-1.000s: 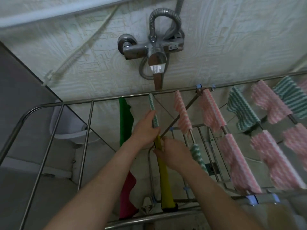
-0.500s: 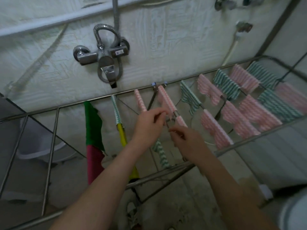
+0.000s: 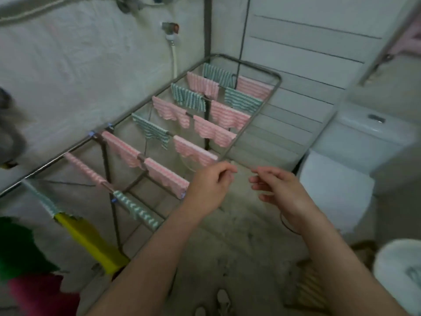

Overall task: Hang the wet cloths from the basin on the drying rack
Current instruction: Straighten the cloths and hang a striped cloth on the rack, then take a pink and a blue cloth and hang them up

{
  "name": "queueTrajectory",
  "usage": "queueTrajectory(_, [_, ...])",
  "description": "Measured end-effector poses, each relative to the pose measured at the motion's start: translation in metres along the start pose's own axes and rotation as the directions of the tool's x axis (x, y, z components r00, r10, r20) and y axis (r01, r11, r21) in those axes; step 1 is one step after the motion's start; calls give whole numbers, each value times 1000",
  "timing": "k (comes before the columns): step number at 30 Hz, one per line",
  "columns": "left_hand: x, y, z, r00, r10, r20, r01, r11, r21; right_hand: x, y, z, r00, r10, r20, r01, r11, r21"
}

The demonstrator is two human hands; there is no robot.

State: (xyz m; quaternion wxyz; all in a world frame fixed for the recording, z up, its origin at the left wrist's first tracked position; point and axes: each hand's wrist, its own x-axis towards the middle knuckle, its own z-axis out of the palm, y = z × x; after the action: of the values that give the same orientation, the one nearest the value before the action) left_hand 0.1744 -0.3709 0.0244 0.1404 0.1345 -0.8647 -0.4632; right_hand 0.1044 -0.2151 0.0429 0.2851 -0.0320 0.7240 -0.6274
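Dim, flat indoor light, greenish-grey cast. Soft shadows, no glare. Whole frame slightly soft; left edge motion-smeared, green cloth blurred. Wide-angle bending at edges, drying rack rails curved.

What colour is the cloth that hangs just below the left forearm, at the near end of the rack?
Yellow; the head view shows it plainly.

Left hand and right hand raised side by side, fingers loosely curled, empty
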Motion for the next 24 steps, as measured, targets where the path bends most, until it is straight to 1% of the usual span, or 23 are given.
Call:
queueTrajectory(2, [-1, 6, 22, 996, 17, 83, -17, 1000, -10, -10, 11, -20, 996, 25, -89, -24, 1000, 14])
queueTrajectory(4, [-1, 11, 45, 989, 26, 147, -28, 1000, 13, -21, 24, -42, 982, 40, -182, -45, 999, -22])
queueTrajectory(7, [-5, 26, 87, 957, 72, 282, -85, 996, 33, -46, 43, -86, 939, 53, -339, -75, 996, -51])
queueTrajectory(10, [-8, 43, 123, 923, 130, 361, -155, 987, 42, -70, 60, -124, 892, 85, -444, -137, 987, -84])
queueTrajectory(13, [-14, 65, 167, 859, 165, 485, -207, 978, 34, -92, 84, -168, 831, 128, -541, -198, 978, -72])
queueTrajectory(19, [-31, 102, 261, 714, 208, 668, -293, 956, 16, -116, 151, -251, 699, 315, -641, -307, 943, 129])
queueTrajectory(21, [-40, 110, 297, 640, 208, 740, -336, 941, 26, -124, 180, -280, 644, 378, -665, -363, 916, 170])
queueTrajectory(24, [-55, 118, 352, 529, 182, 829, -429, 900, 76, -131, 225, -323, 605, 427, -672, -420, 888, 187])
